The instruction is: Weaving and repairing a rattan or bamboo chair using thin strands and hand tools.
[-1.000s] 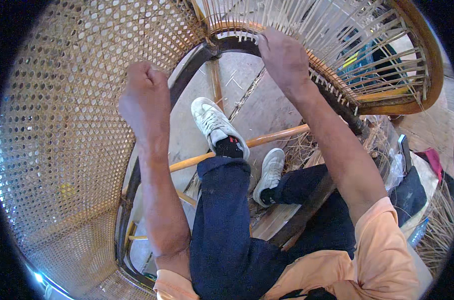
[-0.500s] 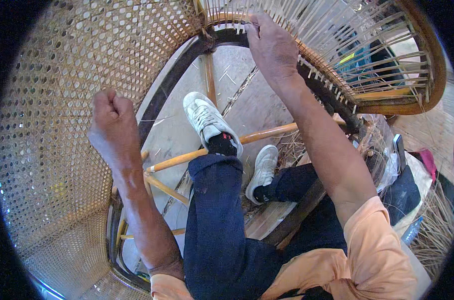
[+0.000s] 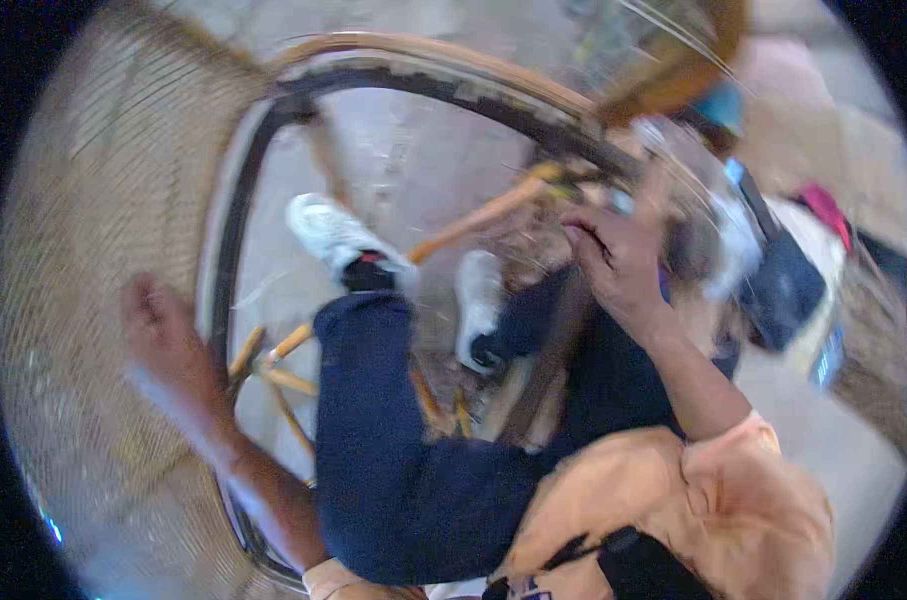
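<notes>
A woven cane panel (image 3: pixel 93 220) is filling the space on the person's left, with a dark curved frame (image 3: pixel 373 79) running beside it. Dark trousers (image 3: pixel 403 500) are showing in front, and white shoes (image 3: pixel 338 235) are resting below. The left hand (image 3: pixel 173 325) is hovering over the panel, fingers bent; the right hand (image 3: pixel 618 265) is hanging above the right leg, fingers half curled. With this blur, I'm not telling whether either is grasping anything.

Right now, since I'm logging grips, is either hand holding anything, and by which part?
It cannot be told: blur softens both the left hand and the right hand, and no held thing shows clearly in either.
</notes>
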{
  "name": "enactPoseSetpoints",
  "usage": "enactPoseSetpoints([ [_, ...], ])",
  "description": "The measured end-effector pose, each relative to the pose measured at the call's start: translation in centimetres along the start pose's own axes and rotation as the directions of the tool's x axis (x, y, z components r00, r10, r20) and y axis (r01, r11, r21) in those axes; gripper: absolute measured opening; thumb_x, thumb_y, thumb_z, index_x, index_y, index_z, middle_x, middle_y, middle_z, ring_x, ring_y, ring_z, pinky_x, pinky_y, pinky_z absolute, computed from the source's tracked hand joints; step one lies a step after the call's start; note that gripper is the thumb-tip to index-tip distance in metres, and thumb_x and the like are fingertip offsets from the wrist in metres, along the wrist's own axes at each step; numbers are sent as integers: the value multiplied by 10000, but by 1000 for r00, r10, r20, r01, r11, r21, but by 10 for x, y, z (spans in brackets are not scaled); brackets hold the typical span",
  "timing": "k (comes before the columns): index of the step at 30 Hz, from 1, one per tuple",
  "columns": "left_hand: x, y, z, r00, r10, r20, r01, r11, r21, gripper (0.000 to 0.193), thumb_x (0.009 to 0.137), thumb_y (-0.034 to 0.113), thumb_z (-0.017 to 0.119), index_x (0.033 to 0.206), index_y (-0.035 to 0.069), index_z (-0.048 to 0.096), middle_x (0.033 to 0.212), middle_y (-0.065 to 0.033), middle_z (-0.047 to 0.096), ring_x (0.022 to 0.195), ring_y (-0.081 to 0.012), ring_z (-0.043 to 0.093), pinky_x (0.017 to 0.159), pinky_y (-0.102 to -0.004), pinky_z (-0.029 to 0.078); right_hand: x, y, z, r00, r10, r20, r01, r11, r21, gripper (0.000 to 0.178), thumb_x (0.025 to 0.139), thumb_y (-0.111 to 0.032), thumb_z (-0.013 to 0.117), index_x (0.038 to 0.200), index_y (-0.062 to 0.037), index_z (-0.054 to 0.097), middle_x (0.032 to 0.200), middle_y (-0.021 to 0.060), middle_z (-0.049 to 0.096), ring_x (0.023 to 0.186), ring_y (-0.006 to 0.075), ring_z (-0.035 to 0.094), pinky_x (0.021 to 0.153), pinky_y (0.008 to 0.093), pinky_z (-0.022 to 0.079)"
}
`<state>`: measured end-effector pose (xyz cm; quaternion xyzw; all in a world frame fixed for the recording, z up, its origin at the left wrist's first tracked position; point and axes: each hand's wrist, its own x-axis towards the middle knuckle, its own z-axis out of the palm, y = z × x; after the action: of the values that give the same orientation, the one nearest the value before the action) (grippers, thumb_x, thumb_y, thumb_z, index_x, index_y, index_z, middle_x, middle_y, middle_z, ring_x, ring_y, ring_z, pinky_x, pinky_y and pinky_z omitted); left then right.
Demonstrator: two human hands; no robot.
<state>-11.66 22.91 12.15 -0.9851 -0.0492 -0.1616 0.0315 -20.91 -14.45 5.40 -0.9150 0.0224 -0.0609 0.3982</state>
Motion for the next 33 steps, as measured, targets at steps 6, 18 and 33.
enactPoseSetpoints([
  [6, -6, 71, -55, 910, 142, 388, 91, 847, -524, 285, 968, 284, 465, 981, 27, 587, 927, -91, 621, 803, -156, 581, 746, -304, 472, -121, 74, -135, 869, 412, -275, -441, 896, -50, 189, 881, -167, 584, 972, -5, 618, 851, 123, 644, 768, 216, 623, 705, 301, 479],
  [18, -95, 130, -60, 555, 615, 561, -531, 780, -330, 171, 863, 204, 587, 891, 35, 574, 819, -178, 613, 785, -361, 600, 672, -430, 466, -285, 121, -133, 736, 677, -28, -598, 630, -496, 313, 766, -88, 614, 1071, -57, 553, 951, 190, 579, 936, 385, 541, 802, 455, 442],
  [33, 58, 132, 54, 854, 452, 257, -371, 876, -309, 364, 876, 390, 495, 915, 52, 624, 900, -207, 643, 823, -359, 633, 693, -474, 501, -238, 98, -135, 963, 157, -218, -227, 909, -350, 346, 752, 40, 549, 1097, 30, 524, 1009, 155, 546, 936, 303, 540, 857, 361, 430],
])
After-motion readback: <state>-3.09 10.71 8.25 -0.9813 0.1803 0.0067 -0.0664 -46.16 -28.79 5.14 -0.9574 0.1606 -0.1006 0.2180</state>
